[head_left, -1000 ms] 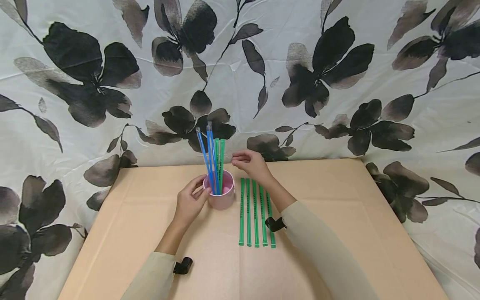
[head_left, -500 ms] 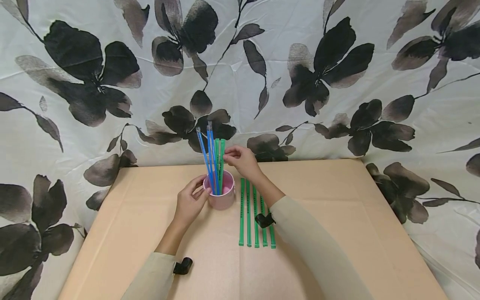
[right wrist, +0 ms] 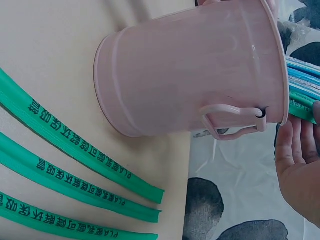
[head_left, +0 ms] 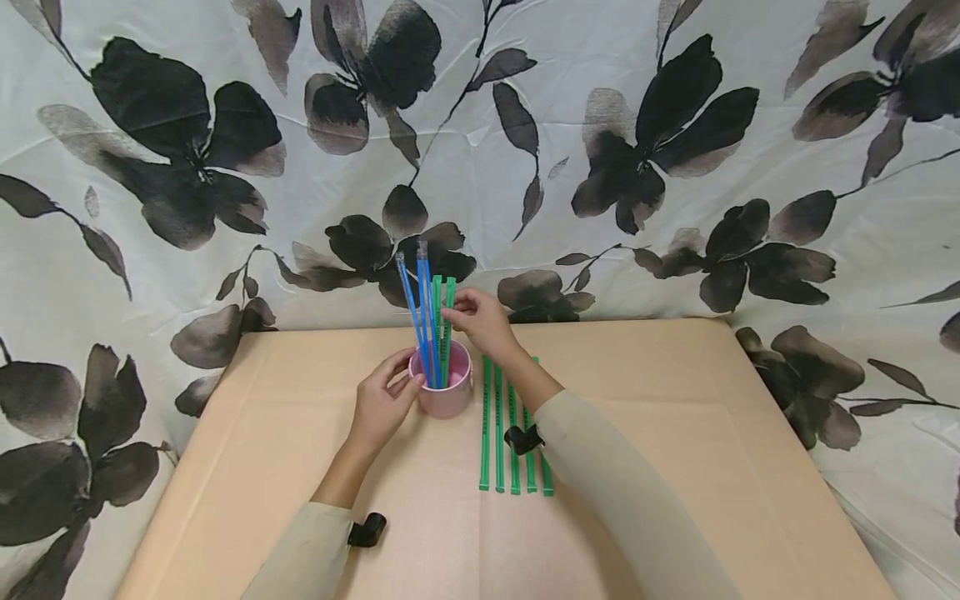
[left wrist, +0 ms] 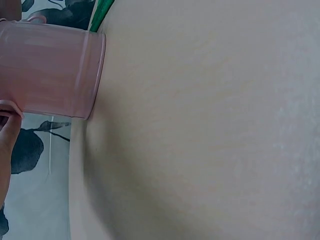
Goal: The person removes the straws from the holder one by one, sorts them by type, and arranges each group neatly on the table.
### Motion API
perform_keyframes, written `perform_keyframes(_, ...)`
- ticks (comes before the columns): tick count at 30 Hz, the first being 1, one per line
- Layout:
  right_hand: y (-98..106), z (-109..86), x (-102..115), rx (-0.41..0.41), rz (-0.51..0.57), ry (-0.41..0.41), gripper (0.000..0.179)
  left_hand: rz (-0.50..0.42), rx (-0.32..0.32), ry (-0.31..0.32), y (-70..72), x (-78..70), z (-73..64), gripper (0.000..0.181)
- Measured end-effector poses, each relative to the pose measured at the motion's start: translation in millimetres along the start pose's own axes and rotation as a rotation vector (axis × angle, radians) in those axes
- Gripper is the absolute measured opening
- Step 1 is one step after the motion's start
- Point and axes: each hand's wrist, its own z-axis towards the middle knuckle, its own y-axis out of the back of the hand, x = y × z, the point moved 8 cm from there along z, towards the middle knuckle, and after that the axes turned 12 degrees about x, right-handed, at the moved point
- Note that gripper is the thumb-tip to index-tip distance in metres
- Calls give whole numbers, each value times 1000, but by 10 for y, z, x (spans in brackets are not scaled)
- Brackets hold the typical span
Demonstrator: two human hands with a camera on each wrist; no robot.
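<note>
A small pink bucket (head_left: 444, 402) with side loops stands upright near the table's far edge. My left hand (head_left: 384, 404) grips its rim from the left. Inside lean several slim blue sticks (head_left: 422, 317) with clear ends, beside green paper-wrapped straws (head_left: 437, 292). At the bucket's right, my right hand (head_left: 480, 323) pinches the rightmost green straw (head_left: 450, 287) above the rim. In the right wrist view, fingers of that hand (right wrist: 302, 155) lie along the green wrapper (right wrist: 300, 107). The straws' lower ends are hidden in the bucket.
Several wrapped green straws (head_left: 498, 433) lie side by side on the tan table (head_left: 637, 467), right of the bucket and partly under my right forearm. A floral cloth (head_left: 480, 167) hangs behind the far edge. Black cameras (head_left: 367, 530) sit at both wrists.
My right hand has moved left to the straws in the bucket and taken hold of one. That straw now stands slightly apart from its neighbour. My left hand keeps its place.
</note>
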Motion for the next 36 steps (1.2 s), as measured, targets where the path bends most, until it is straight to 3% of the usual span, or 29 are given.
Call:
perform_keyframes(9,70,-74,60,-16,-6,46,21,14,-1,8,-21,-32,-12,45)
perform_keyframes(21,284,-247,456,-33,-93,137,15,15,-21,10,-45,-21,-52,44)
perform_keyframes(27,430,-325,661,-42,-46,194,16,13,-17,9,-61,-42,-71,44)
perform_keyframes(36,699,-464,1074,-78,55,353,18,25,-25,13,-78,-40,-96,44)
